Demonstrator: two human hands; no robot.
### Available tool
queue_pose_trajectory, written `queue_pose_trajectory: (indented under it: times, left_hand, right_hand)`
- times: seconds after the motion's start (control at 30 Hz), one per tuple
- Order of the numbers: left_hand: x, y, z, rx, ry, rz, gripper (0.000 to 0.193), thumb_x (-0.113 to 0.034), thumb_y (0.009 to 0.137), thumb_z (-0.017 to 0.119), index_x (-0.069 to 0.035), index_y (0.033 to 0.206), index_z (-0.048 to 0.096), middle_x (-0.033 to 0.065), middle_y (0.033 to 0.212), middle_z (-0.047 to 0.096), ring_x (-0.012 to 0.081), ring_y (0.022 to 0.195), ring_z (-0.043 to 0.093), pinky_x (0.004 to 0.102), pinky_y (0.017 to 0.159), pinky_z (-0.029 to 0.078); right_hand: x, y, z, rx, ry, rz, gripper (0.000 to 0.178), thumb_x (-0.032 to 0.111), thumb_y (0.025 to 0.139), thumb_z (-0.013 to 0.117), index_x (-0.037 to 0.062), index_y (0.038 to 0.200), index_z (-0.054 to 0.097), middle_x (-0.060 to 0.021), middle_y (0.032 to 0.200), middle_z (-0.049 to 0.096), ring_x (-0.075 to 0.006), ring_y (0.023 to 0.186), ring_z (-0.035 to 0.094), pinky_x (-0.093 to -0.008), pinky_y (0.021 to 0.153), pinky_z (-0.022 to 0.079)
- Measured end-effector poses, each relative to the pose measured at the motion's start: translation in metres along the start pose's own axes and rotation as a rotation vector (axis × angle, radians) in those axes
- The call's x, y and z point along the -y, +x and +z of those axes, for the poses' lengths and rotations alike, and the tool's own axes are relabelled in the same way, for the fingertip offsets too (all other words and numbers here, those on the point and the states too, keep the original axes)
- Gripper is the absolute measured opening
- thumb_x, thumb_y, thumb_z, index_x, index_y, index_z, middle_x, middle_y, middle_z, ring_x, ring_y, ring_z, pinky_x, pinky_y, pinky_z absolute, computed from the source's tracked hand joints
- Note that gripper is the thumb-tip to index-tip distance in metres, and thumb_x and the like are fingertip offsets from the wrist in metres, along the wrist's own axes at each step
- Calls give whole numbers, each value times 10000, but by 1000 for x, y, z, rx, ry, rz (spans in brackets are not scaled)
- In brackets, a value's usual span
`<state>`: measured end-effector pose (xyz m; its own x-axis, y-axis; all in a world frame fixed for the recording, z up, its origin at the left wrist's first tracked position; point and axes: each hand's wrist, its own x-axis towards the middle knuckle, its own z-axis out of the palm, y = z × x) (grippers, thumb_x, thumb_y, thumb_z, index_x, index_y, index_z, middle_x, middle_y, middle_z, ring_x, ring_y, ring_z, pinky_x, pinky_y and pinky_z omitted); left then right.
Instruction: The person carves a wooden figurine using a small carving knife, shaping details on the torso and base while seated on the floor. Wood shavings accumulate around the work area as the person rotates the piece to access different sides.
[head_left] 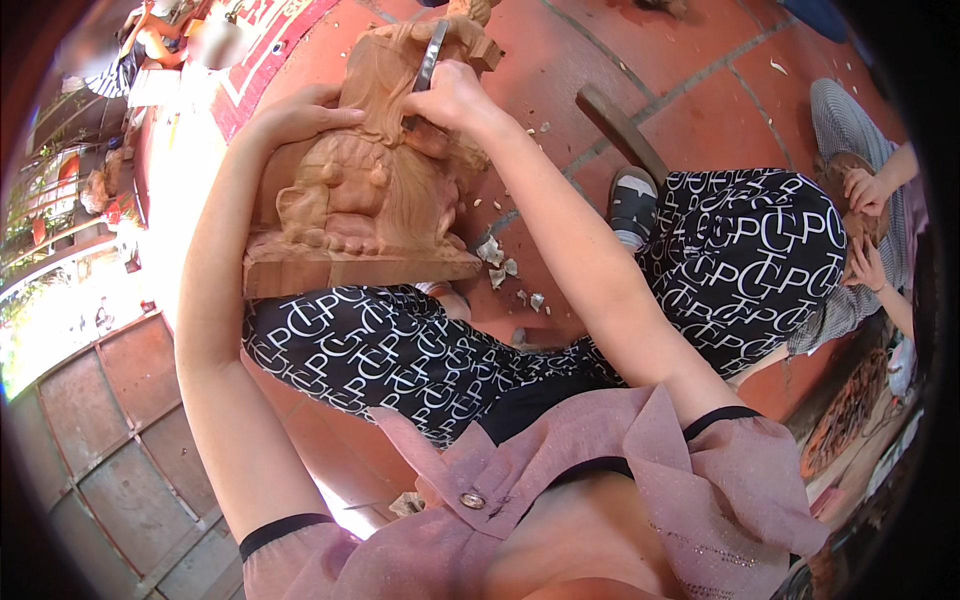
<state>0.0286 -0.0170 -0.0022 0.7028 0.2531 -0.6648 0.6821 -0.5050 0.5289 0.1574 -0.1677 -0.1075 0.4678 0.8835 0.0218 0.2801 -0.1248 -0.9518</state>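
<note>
Arms outstretched, right hand gripping tool

The wooden carving is a bulky, unpainted, reddish-brown piece with a bare matte surface. Its base is a plain, straight-edged slab at the end nearest the person, its top pointing away. Above the slab come rounded lumps and scrolls, then fine flowing grooves like strands; a squarish block juts from the upper right. What bears its weight is hidden. The tool, a slim strip, dark with a bright glint, slants across the upper carving, its middle inside the right hand.
</note>
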Motion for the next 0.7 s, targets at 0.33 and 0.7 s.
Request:
queue_pose_trajectory:
  times: [0.33, 0.7]
  left_hand:
    - [-2, 1, 1, -1, 20, -24, 469, -229, 868, 621, 29, 1242, 501, 105, 1179, 582, 149, 1069, 541, 291, 926, 427]
    - [-3, 2, -4, 21, 4, 32, 591, -206, 840, 657, 21, 1328, 411, 114, 1295, 508, 173, 1188, 454, 319, 1021, 341]
  right_hand:
    - [-5, 18, -5, 22, -60, 46, 304, 232, 607, 658, -50, 721, 657, -238, 744, 641, -353, 744, 644, -403, 684, 504]
    - [-27, 6, -15, -161, 80, -58, 310, 314, 706, 697, 17, 647, 629, -168, 675, 636, -291, 648, 636, -387, 616, 485]
